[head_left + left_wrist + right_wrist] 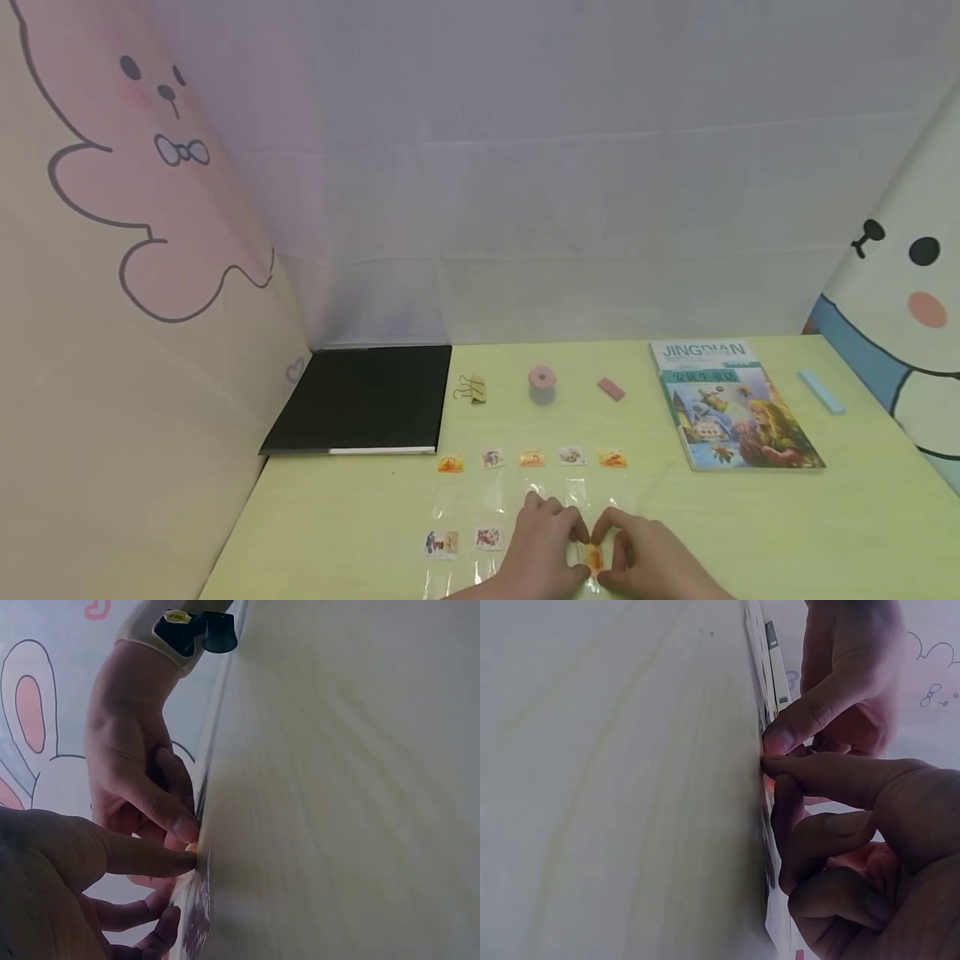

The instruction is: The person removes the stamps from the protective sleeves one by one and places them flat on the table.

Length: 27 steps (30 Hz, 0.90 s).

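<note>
Near the table's front edge, both hands meet over a small orange stamp-like picture card (594, 560). From the left, my left hand (543, 546) holds its edge with curled thumb and index finger. My right hand (651, 557) pinches the opposite side. In the left wrist view an orange glint shows between the fingertips; much of the card is hidden by fingers. Beside the left hand lie a picture card (489, 537) and another card (441, 544), with clear shiny plastic strips below them. Farther back is a row of several similar cards (532, 458).
Behind the cards stand a gold binder clip (472, 389), a tape-like roll with a pink top (542, 385) and a pink eraser-like block (611, 388). A black flat folder (360, 400) lies left; a magazine (738, 408) and a pale blue bar (821, 392) lie right.
</note>
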Tool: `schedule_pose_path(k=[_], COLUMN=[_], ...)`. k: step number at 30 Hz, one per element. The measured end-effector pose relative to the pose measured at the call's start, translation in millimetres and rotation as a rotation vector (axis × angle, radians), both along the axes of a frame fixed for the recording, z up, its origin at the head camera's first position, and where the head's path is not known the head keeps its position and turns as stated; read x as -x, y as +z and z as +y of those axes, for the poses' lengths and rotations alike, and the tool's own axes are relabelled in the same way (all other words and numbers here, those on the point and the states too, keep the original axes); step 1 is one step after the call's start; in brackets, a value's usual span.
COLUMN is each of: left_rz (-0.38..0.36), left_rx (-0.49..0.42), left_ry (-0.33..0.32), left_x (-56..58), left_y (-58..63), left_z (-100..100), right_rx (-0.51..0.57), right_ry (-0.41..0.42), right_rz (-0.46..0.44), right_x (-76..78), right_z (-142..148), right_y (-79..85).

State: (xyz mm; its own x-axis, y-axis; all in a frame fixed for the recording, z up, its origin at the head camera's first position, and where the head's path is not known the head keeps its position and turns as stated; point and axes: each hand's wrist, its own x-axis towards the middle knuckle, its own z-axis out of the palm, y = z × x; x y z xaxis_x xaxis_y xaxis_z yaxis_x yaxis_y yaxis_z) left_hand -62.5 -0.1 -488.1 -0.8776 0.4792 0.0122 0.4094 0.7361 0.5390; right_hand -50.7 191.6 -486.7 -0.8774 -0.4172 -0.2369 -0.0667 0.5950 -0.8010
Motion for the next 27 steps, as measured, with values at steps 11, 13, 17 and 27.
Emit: schedule_pose_path(k=[11, 13, 17, 27], left_rz=[-0.068, -0.092, -0.172, -0.414], left_rx=[-0.050, -0.080, -0.180, -0.429], left_ry=[0.017, 0.031, 0.080, 0.172], left_x=[-1.6, -1.7, 0.9, 7.9], left_y=[1.2, 2.6, 5.2, 12.3], left_z=[3, 3, 0, -7], right_rx=[0.030, 0.025, 0.025, 0.173], right_ry=[0.039, 0.030, -0.015, 0.076], right_rz=[0.015, 0.027, 0.048, -0.054], right_x=[2.1, 2.1, 2.6, 7.2], right_z=[-1, -1, 0, 6], right_y=[1.0, 1.4, 2.9, 1.4])
